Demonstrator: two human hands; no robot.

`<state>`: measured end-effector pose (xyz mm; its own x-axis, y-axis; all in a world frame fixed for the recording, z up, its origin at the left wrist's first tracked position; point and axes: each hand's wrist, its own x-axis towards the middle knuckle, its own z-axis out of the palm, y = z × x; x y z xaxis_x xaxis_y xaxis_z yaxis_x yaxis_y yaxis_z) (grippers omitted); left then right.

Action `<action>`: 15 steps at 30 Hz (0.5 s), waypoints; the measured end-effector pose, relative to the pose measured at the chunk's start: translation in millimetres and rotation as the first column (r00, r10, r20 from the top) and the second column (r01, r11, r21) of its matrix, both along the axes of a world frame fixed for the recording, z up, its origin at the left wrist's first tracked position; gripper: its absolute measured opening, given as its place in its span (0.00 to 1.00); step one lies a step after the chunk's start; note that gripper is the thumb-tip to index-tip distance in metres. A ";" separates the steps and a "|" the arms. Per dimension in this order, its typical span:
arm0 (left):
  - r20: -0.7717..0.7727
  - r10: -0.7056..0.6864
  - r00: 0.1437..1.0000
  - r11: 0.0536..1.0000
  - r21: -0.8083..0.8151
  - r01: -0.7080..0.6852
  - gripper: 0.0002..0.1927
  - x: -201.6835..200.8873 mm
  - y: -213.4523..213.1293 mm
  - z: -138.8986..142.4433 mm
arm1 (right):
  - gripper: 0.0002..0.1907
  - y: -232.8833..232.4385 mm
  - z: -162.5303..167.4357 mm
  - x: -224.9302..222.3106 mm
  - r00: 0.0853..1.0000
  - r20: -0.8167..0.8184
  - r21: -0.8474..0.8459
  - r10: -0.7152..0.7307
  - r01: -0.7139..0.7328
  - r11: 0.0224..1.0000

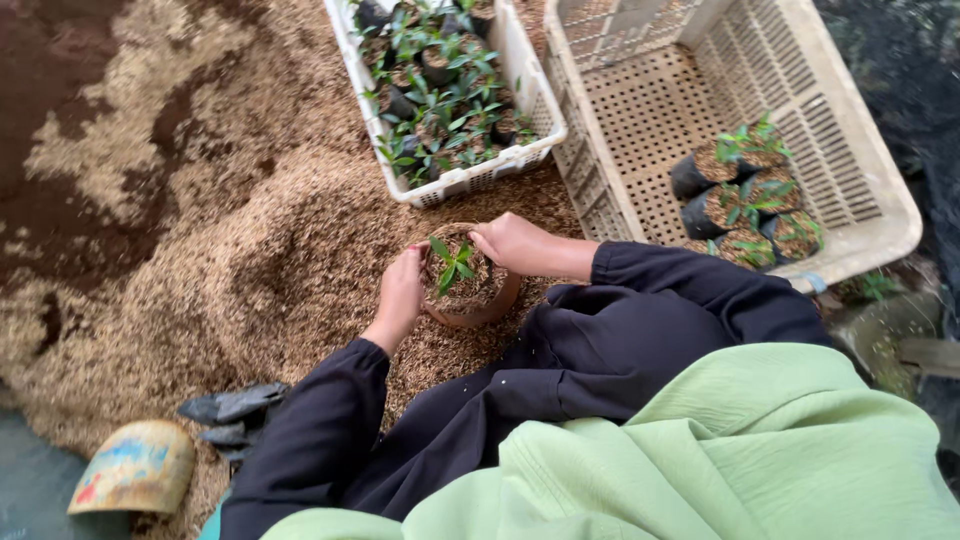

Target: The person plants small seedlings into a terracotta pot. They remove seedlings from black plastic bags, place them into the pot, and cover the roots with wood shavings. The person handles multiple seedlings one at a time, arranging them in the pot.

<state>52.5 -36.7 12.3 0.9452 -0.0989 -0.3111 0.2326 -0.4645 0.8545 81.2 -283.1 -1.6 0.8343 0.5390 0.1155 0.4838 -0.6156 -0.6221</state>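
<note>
A small pot (470, 290) with a seedling (452, 263) in it stands on the husk-strewn ground (250, 250), directly in front of the person. The left hand (402, 292) touches its left side and the right hand (515, 243) its right rim. Beyond the pot lies a crate (525, 95) packed with bagged seedlings (440, 90). To the right of that crate, touching or nearly so, sits a larger crate (850, 170) with a few bagged seedlings (745, 195) in its near right corner. Left of the person's left arm lie what may be folded empty bags (235, 412), and further left a tipped-over container (135, 468).
</note>
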 end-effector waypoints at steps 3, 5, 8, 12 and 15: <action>-0.456 0.078 0.886 0.842 -0.447 -0.304 0.31 8.3 -20.6 17.5 | 0.15 -36.5 35.5 -1.3 0.997 0.024 0.150 -0.069 0.064 0.987; -0.533 -0.031 0.845 0.728 -0.592 -0.347 0.32 13.3 -42.8 30.3 | 0.14 -63.3 59.0 -2.6 0.925 -0.295 0.072 -0.239 0.271 0.960; -0.555 -0.147 0.818 0.640 -0.684 -0.349 0.33 21.6 -85.2 45.2 | 0.12 -114.7 87.1 -6.9 0.968 0.037 0.149 -0.249 0.241 0.959; -0.310 -0.371 0.876 0.586 -0.809 -0.038 0.30 26.7 -106.1 55.6 | 0.11 -196.4 100.1 -17.6 0.810 -0.100 0.013 -0.578 0.581 0.813; -0.309 -0.333 0.891 0.657 -0.753 -0.016 0.26 25.6 -101.9 46.3 | 0.12 -248.9 78.1 -15.5 0.692 -0.067 -0.066 -0.718 0.715 0.696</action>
